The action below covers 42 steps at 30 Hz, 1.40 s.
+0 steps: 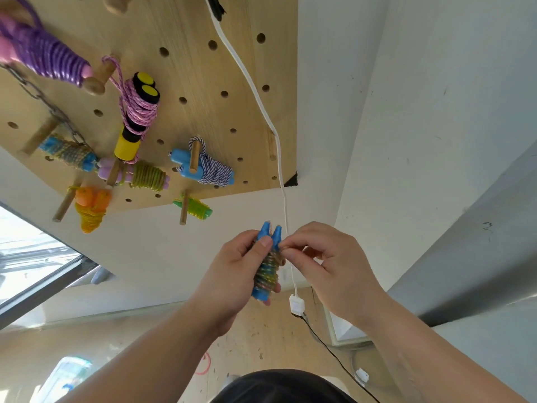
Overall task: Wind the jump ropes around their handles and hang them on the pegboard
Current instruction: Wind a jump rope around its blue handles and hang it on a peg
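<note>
Left grip (232,274) curled round blue plastic jump-rope handles wound in yellow-speckled cord (268,270), thumb on top. Right grip (334,266) pinches the cord just beside it. Wooden pegboard (203,82) up-left, well apart.

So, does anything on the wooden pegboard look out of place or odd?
Two things. A grey metal chain hangs among the wound jump ropes at the left of the light wooden pegboard, and a flat white cable runs down across its right side. Neither seems to belong.

A bare storage corner: wooden pegboard (203,82) of wound ropes, white walls (406,112).
</note>
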Motion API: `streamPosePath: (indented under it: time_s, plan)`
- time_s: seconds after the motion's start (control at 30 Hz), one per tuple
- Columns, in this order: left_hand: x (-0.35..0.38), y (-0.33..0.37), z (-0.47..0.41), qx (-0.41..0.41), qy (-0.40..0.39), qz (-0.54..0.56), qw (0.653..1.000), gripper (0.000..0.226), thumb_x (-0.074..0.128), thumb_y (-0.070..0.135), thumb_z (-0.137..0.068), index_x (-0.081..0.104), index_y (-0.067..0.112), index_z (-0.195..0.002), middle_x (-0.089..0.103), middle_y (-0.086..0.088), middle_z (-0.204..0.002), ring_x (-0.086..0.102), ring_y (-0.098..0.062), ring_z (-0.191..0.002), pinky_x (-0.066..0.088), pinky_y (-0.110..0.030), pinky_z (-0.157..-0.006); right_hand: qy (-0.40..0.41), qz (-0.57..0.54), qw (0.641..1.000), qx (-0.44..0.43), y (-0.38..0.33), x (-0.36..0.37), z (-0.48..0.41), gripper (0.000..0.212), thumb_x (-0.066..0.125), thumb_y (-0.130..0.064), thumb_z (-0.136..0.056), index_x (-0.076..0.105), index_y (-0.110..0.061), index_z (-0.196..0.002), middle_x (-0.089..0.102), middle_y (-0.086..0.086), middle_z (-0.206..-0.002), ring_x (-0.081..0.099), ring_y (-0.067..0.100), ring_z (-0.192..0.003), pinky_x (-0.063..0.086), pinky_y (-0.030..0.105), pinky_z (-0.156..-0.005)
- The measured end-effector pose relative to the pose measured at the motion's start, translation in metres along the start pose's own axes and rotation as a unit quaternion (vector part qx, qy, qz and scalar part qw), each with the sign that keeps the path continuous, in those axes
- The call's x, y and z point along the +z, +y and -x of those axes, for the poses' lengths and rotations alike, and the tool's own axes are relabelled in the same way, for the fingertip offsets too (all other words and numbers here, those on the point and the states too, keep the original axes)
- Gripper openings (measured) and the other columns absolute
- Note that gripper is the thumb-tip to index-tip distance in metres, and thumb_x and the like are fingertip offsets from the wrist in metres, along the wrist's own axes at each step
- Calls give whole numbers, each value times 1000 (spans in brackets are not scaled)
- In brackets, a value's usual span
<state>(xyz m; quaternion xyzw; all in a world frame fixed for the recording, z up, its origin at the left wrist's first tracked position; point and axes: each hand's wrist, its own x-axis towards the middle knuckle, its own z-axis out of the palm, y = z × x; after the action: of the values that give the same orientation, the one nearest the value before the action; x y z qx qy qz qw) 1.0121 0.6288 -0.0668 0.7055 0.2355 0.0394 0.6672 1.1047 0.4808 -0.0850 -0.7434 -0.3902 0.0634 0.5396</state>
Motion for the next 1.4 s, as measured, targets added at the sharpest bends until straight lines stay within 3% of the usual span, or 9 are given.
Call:
streamPosePath:
  time_s: [0.17, 0.27, 0.5, 0.77, 0.9, 1.07, 1.23, 1.33, 1.4]
  plan:
    - [-4, -4, -7, -29, -7, -10, 1000, 14, 54, 27, -102, 65, 21, -94, 70, -17, -88, 65, -24, -75, 49, -31, -53, -94, -46, 994, 41, 0, -5, -4, 23, 64, -12, -98, 73, -32, -93, 68, -13, -89, 64, 19, -89, 51, 25, -74]
    - [-3, -2, -10, -3, -21, -42, 999, 14, 58, 22, -98, 65, 19, -86, 69, -19, -85, 62, -26, -70, 47, -31, -47, -70, -66, 993, 68, 1, -7, -8, 22, 68, -10, -95, 79, -29, -96, 72, -13, -88, 68, 19, -88, 52, 23, -73]
    - [-11, -4, -11, 96, -58, -39, 993, 30, 77, 34, -69, 66, 18, -91, 68, -23, -82, 62, -41, -72, 53, -63, -68, -37, -65, 995, 73, -8, -6, -6, 20, 74, -9, -90, 82, -27, -96, 70, -11, -82, 64, 14, -81, 44, 12, -66]
    - [-7, -2, -10, 118, -6, -65, 991, 31, 89, 34, -69, 75, 19, -92, 73, -6, -87, 71, -32, -74, 64, -45, -65, -72, -81, 989, 96, -7, -15, 1, 27, 62, -15, -99, 78, -35, -108, 67, -9, -95, 63, 15, -92, 48, 23, -77]
    - [-1, -7, -9, 101, 32, -62, 992, 12, 83, 16, -81, 76, 14, -91, 74, -6, -80, 71, -30, -71, 63, -40, -61, -58, -94, 988, 112, -8, -13, 8, 37, 64, -9, -97, 72, -40, -115, 65, -9, -91, 61, 12, -82, 49, 23, -73]
    - [-2, -11, -12, 86, 98, -63, 989, 5, 77, 15, -87, 74, 18, -85, 73, -4, -79, 69, -23, -72, 59, -32, -61, 27, -102, 984, 142, -9, -19, 11, 31, 72, -5, -90, 71, -36, -95, 71, -10, -83, 67, 13, -77, 56, 25, -74]
    - [7, -2, -11, 11, 119, 41, 992, 15, 67, 17, -96, 68, 6, -87, 69, -9, -71, 61, -22, -57, 53, -30, -47, -53, 3, 998, 33, -19, -14, 12, 27, 60, -16, -99, 64, -42, -98, 66, -23, -99, 63, 7, -101, 47, 14, -86]
    - [4, -1, -12, -49, 102, 120, 986, 19, 63, 20, -98, 65, 6, -85, 62, -15, -65, 56, -25, -49, 36, -28, -43, -102, 67, 991, -63, -19, -10, 12, 14, 51, -26, -100, 60, -37, -100, 61, -23, -98, 59, 7, -96, 45, 16, -84]
    - [2, -4, -10, -48, 61, 83, 994, 17, 63, 18, -97, 68, 6, -87, 65, -18, -68, 60, -29, -52, 40, -34, -50, -126, 85, 983, -99, -18, -12, 10, 13, 52, -23, -100, 58, -34, -99, 60, -20, -95, 57, 6, -91, 44, 16, -81]
